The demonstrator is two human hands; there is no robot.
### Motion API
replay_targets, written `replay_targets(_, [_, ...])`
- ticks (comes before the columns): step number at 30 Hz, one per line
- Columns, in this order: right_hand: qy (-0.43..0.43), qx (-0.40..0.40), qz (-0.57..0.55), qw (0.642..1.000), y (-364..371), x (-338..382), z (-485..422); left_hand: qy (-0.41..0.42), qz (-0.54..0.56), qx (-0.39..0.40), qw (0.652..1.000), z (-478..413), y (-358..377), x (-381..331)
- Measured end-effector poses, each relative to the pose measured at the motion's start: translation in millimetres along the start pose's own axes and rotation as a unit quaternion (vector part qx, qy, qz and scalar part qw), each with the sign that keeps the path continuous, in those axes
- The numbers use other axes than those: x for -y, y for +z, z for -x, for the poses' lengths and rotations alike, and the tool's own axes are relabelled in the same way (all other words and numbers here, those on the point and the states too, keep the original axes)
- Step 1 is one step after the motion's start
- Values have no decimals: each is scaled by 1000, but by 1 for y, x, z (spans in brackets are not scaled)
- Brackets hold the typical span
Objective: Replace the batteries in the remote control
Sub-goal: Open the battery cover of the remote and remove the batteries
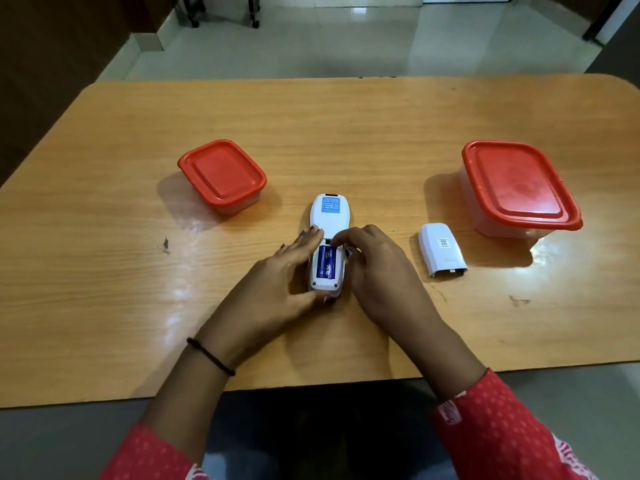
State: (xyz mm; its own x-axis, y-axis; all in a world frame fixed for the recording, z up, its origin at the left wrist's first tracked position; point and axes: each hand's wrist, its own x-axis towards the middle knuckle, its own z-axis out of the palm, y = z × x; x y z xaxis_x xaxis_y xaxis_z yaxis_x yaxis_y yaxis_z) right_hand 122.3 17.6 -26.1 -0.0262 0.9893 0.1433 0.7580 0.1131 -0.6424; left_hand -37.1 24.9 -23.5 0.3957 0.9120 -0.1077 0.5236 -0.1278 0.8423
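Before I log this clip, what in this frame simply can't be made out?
Head view, contents of the small container and the large container: hidden by their red lids and cloudy walls.
Button face of the remote: it lies face down.
Whether the right hand pinches a battery: its curled fingers cover the compartment's top.
Print on the remote's label and the battery cover: too small.

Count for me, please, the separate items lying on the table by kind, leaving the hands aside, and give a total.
Red-lidded containers: 2
Remote control: 1
Detached battery cover: 1
Total: 4
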Motion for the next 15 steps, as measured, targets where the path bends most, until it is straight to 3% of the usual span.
replay_targets(4, [3,8,-21,1000,-3,-2,-6,22,-46,-69,996,1,10,-2])
replay_targets(9, [-22,-7,20,1000,-1,4,-5,40,-52,-54,996,-1,9,-1])
replay_targets(15, [-12,13,46,999,1,12,-14,7,-15,-66,998,-3,11,3])
